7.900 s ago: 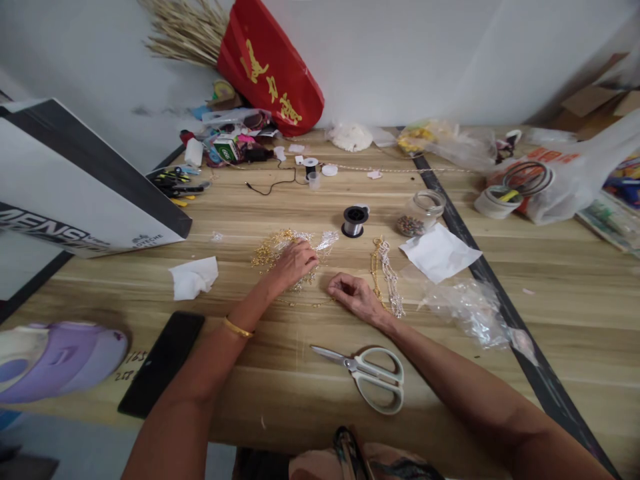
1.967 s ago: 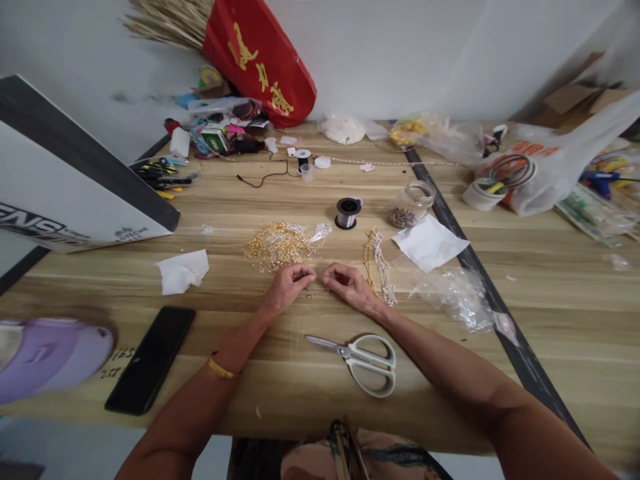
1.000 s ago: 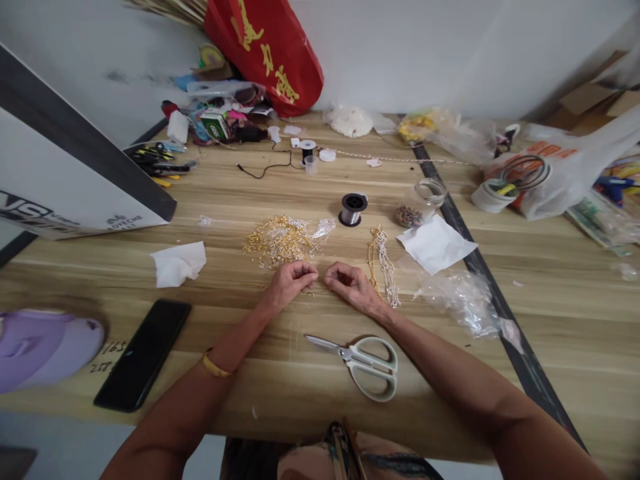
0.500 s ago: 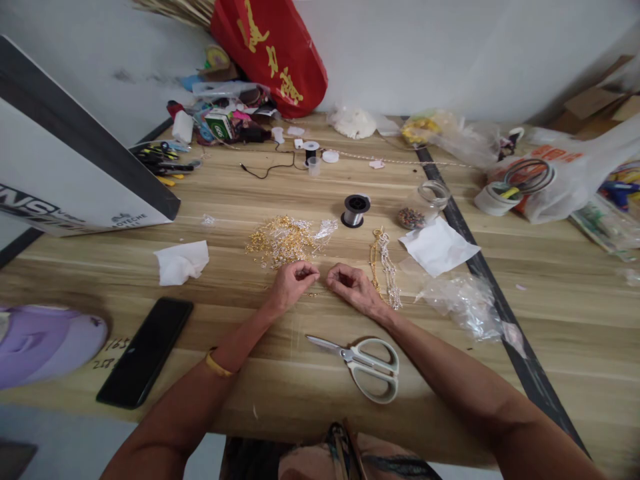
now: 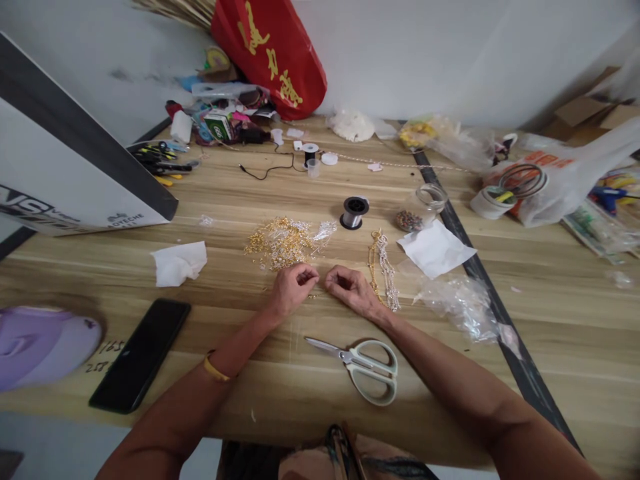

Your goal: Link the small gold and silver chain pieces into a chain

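Note:
My left hand and my right hand face each other over the table, fingertips pinched and a small gap apart. Whatever lies in either pinch is too small to make out. Just beyond my left hand is a pile of gold and silver beaded pieces. A few tiny gold bits rest on the wood below the fingertips. Beside my right hand lie a gold chain and a silver beaded strand. Scissors with pale handles lie nearer to me, between my forearms.
A wire spool stands behind the hands, with a glass jar of beads to its right. White paper and clear plastic bags lie at right. A black phone, a tissue and a large box are at left.
The view has shifted slightly. Both hands keep almost the same pinched pose over the same spot; nothing on the table has visibly been moved.

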`<state>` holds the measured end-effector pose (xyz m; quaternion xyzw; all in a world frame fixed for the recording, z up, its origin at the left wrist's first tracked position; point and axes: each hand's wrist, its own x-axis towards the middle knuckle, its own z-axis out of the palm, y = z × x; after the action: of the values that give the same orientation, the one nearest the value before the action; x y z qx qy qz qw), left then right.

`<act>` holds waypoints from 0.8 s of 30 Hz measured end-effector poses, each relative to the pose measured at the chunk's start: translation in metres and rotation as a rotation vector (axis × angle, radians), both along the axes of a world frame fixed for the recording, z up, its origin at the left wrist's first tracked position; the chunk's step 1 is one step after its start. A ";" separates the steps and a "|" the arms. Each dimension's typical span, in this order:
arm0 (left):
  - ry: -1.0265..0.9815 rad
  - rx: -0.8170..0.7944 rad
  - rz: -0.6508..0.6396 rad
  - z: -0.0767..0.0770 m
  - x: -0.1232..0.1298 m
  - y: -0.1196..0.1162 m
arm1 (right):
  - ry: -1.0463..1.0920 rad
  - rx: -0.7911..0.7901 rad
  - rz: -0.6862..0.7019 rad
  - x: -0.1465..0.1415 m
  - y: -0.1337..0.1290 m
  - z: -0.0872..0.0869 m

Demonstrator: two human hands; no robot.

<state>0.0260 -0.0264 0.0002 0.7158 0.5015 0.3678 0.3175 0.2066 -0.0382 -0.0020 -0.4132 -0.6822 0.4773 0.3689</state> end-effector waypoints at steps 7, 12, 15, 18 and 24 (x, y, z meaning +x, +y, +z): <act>0.034 0.030 0.005 0.003 0.000 -0.001 | 0.014 -0.007 0.001 0.000 0.000 -0.001; 0.033 0.027 -0.003 0.006 0.000 -0.002 | 0.002 -0.010 0.007 0.000 -0.001 0.002; 0.033 0.023 -0.004 0.007 0.000 -0.002 | -0.014 -0.013 -0.003 -0.001 -0.001 0.005; 0.034 0.025 -0.005 0.008 0.000 -0.003 | -0.025 -0.004 -0.010 -0.001 -0.001 0.005; 0.030 0.053 -0.002 0.006 0.001 -0.003 | -0.009 0.012 -0.004 0.000 -0.001 0.002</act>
<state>0.0271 -0.0296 0.0059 0.7300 0.4956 0.3698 0.2912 0.2062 -0.0388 -0.0003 -0.4145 -0.6859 0.4705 0.3694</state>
